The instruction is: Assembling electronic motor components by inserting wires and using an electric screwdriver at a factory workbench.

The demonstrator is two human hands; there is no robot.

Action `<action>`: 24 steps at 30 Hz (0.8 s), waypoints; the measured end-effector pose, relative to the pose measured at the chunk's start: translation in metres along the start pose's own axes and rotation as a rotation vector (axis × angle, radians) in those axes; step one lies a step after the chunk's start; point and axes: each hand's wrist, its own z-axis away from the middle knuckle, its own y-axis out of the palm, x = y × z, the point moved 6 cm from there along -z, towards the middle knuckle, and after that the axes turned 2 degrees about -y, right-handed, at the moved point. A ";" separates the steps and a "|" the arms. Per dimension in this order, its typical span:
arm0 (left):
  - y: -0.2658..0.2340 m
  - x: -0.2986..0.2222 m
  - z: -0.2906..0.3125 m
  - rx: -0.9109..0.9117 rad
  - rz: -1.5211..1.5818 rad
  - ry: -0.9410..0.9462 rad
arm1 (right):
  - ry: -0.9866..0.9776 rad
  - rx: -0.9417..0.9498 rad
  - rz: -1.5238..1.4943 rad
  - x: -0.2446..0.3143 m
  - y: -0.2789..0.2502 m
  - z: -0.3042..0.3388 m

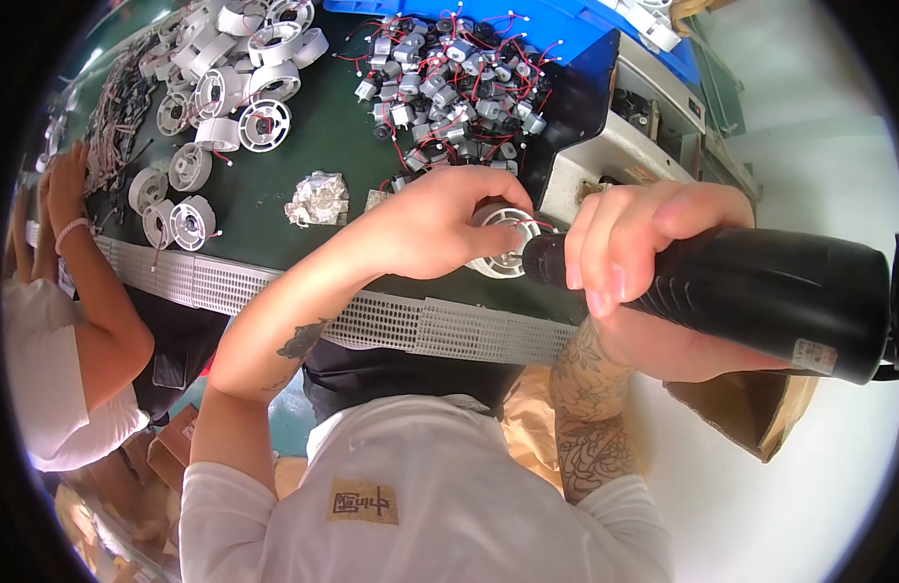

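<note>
My left hand (459, 219) grips a round white plastic housing (501, 260) near the table's front edge, its fingers curled over the rim. Red wires show at the housing's right side. In my right hand (644, 253) is a black electric screwdriver (760, 291), the fingers wrapped round its body. The screwdriver lies nearly level and its narrow end points left at the middle of the housing. Whether the tip touches a screw is too small to tell. A crumpled silvery piece (317, 199) lies on the green table left of my left hand.
Small grey motors (449, 87) with red wires are heaped at the back. White round housings (216, 92) pile up at the back left, near dark cables (119, 107). A metal machine (615, 126) stands right. At far left a co-worker's arm (100, 282) reaches over the table.
</note>
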 end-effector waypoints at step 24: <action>-0.314 -0.079 0.097 -1.484 -0.885 -0.225 | -0.110 -0.453 -0.082 0.018 -0.044 0.050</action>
